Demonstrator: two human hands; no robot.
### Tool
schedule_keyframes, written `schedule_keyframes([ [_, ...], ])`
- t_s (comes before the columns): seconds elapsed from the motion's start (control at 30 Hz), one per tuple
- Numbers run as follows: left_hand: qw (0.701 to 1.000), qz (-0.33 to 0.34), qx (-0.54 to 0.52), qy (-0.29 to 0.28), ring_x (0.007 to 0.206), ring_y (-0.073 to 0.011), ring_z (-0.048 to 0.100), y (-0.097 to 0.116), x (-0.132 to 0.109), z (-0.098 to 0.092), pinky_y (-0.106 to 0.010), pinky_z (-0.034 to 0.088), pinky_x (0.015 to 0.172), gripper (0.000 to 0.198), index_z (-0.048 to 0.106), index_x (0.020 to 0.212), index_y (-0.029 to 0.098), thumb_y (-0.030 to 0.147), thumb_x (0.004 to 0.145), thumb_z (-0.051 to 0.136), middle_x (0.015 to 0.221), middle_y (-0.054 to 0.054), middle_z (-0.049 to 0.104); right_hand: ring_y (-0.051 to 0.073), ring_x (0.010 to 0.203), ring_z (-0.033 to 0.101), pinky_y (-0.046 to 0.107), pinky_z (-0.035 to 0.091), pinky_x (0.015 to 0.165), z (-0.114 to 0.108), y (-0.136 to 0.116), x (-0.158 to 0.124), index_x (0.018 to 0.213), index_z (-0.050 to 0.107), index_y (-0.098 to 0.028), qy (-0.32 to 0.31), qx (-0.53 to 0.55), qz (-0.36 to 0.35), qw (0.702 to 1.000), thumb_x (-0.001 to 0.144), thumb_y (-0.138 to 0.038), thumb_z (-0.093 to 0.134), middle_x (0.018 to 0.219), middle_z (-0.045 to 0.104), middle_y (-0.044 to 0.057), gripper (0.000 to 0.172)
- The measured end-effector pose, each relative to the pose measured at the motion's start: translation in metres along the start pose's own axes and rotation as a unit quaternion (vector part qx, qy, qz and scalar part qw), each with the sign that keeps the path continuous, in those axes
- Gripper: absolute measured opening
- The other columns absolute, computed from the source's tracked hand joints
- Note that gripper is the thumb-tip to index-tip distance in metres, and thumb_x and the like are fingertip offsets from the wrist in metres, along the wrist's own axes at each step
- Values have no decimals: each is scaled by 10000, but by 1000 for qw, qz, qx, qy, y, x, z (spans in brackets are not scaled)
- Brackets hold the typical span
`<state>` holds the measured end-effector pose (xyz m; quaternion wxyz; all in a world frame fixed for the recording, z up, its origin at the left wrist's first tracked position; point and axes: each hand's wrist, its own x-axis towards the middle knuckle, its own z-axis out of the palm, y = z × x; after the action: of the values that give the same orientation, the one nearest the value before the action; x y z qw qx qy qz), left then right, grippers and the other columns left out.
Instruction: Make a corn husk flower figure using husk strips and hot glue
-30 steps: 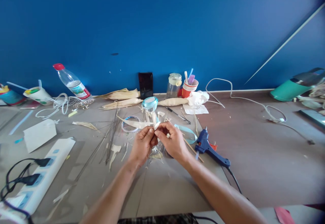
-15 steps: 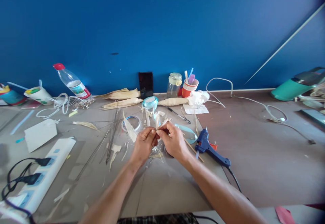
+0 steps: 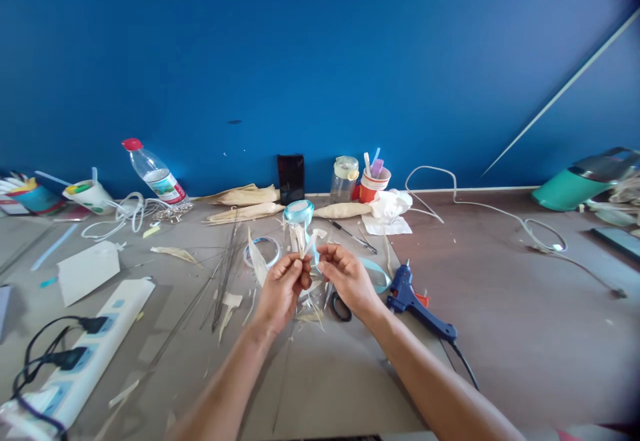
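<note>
My left hand (image 3: 284,287) pinches the base of a small bundle of pale corn husk (image 3: 301,239), whose strips spread upward from the fingertips. Just to its right, my right hand (image 3: 346,277) has thumb and forefinger pressed together. Whatever sits between those fingertips is too small to make out. A spool of light blue ribbon (image 3: 299,211) stands beyond the hands, with a ribbon tail hanging toward them. Black scissor handles (image 3: 342,309) show under my right hand. A blue glue gun (image 3: 417,304) lies to the right, and a roll of tape (image 3: 263,251) to the left.
Corn husks (image 3: 245,195) lie along the wall by a dark phone (image 3: 291,179), a clear jar (image 3: 344,177) and a red paper cup (image 3: 374,186). Thin wires (image 3: 223,281), a white power strip (image 3: 107,344) and a tilted bottle (image 3: 159,177) are at left. A pen (image 3: 354,237) lies ahead.
My right hand has drawn slightly right, away from the left, opening a small gap between the fingertips. Black scissor handles now show beneath it. The camera view has tipped up a little.
</note>
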<state>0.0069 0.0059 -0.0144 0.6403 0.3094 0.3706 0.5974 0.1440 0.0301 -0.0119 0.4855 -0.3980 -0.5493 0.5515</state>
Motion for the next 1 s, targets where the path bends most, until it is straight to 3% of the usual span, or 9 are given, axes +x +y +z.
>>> schedule_keyframes([
  [0.1,999,21,-12,20,535,-50,479,6,3,-5,-197,391,546,168,652,820,141,260,712,697,679,11,568,115,626,514,237,417,567,-5,7,4,987,571,-162,19,-74,-7,997,746,-267,568,755,569,8,263],
  [0.27,999,23,-48,4,524,-41,480,14,6,-12,-189,396,542,121,649,783,147,221,705,704,691,11,581,146,644,553,270,432,623,-16,14,11,927,602,-158,26,-208,-8,978,767,-271,533,737,613,21,207],
  [0.57,996,1,-92,-12,551,-49,495,19,13,-24,-189,412,543,110,633,771,136,184,702,704,713,3,566,165,755,595,245,423,721,-24,21,15,765,651,-176,8,-417,-94,904,797,-167,472,805,628,61,182],
  [0.67,995,2,-102,-7,550,-47,488,22,15,-28,-193,422,548,107,621,779,134,175,712,694,720,6,553,175,781,598,244,423,740,-32,25,20,777,659,-178,45,-449,-95,887,795,-147,471,810,633,69,191],
  [0.87,986,-46,-157,-43,505,-23,432,27,17,-33,-168,400,515,80,589,790,123,153,750,651,675,25,486,183,867,605,250,422,782,-45,22,29,913,648,-176,139,-443,-71,883,804,-122,423,934,658,77,255],
  [1.0,982,-61,-167,-61,463,-8,381,28,16,-34,-155,369,480,46,578,813,120,127,780,609,668,32,462,164,870,602,227,410,762,-47,20,29,905,645,-179,110,-480,-32,870,836,-154,399,943,652,66,256],
])
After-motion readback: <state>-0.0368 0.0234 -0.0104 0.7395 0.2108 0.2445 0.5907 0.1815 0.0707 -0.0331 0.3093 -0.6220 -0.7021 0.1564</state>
